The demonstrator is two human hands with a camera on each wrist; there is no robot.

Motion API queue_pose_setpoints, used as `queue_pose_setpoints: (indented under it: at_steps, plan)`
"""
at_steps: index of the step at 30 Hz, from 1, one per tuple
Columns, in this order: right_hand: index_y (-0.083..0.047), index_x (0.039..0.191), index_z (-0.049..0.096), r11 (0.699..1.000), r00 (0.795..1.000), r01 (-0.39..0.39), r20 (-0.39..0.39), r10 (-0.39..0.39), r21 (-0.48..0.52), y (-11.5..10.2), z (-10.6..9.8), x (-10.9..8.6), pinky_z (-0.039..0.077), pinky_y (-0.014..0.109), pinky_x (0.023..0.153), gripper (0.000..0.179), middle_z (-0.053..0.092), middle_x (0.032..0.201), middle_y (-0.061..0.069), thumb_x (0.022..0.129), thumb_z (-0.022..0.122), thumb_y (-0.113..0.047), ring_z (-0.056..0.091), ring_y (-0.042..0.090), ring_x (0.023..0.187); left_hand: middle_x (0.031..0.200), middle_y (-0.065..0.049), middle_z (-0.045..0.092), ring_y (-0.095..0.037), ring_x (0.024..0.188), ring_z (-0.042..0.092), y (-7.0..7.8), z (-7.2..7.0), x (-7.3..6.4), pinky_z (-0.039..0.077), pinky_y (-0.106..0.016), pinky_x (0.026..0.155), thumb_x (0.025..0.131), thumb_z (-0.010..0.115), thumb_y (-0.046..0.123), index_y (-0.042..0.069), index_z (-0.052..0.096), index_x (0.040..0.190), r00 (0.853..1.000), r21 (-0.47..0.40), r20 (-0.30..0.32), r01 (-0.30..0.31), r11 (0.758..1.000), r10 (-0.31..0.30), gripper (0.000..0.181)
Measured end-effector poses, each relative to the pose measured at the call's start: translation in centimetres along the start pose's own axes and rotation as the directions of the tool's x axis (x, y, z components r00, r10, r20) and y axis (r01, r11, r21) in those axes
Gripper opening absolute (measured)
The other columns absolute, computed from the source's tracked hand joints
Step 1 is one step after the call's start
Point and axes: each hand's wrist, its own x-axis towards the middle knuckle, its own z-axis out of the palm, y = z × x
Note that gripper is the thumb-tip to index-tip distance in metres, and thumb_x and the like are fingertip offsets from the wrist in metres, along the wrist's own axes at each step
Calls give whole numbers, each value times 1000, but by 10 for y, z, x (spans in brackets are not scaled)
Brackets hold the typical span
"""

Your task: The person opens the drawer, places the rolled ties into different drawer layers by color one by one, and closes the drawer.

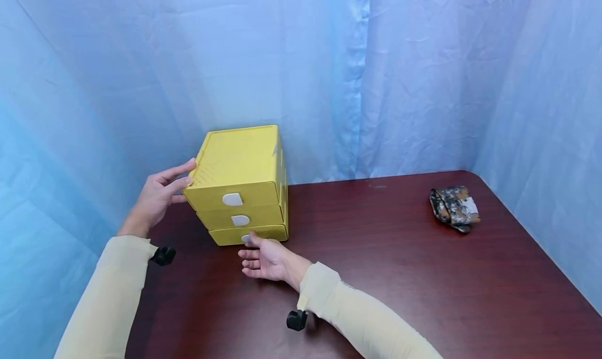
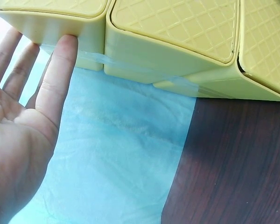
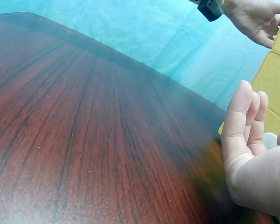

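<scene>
Blue curtain (image 1: 51,113): thin cloth with soft folds and a slight sheen, hanging along the left, back and right of the workspace.
Left sleeve (image 1: 117,280): cream-coloured, smooth fabric, ending at the wrist.
Left hand (image 1: 157,193): its grip is spread, fingers straight, tips touching the left side of the drawer unit near the top, thumb at the front corner.
Black wrist camera (image 1: 163,255): small, dark, fixed beside the left cuff.
Drawer unit (image 1: 240,158): yellow, boxy, three tiers high, standing at the back left of the tabletop between the two hands; rounded edges, a raised diamond pattern on the fronts, faint marks on the top too small to read.
Clear tape (image 2: 97,57): a glossy strip across the unit's smooth side.
White tabs (image 1: 232,199): pale, flat, rounded at one end, one on each front; the lowest is partly covered.
Right hand (image 1: 270,259): its grip is spread loosely, palm turned up, thumb at the lowest tab, the other fingers below it, gently bent.
Right sleeve (image 1: 371,314): cream-coloured, wrinkled near the cuff.
Tabletop (image 1: 376,244): dark red-brown with streaked wood grain, rounded far corner.
Camouflage bundle (image 1: 453,207): folded, brown, black and white, creased; any lettering on its white patch is unreadable.
</scene>
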Motion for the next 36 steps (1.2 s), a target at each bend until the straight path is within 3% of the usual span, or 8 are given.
queue_pose_setpoints:
  at_steps: [28,36]
  plan:
    - [-7,134,45,1000,1000,-25,-13,25,-14,1,1,-5,53,25,62,45,60,86,3,109,42,-44,53,14,65,160,-1,41,-6,115,65,-1,-2,1,61,-28,74,102,62,8,6,56,146,999,-6,24,-31,999,31,44]
    - [-10,130,47,999,999,-33,-10,33,-20,4,3,-9,53,25,62,41,60,85,2,109,42,-44,53,13,65,159,-1,41,-6,115,64,-2,-2,1,61,-28,74,102,62,7,8,57,145,999,-9,25,-38,999,38,43]
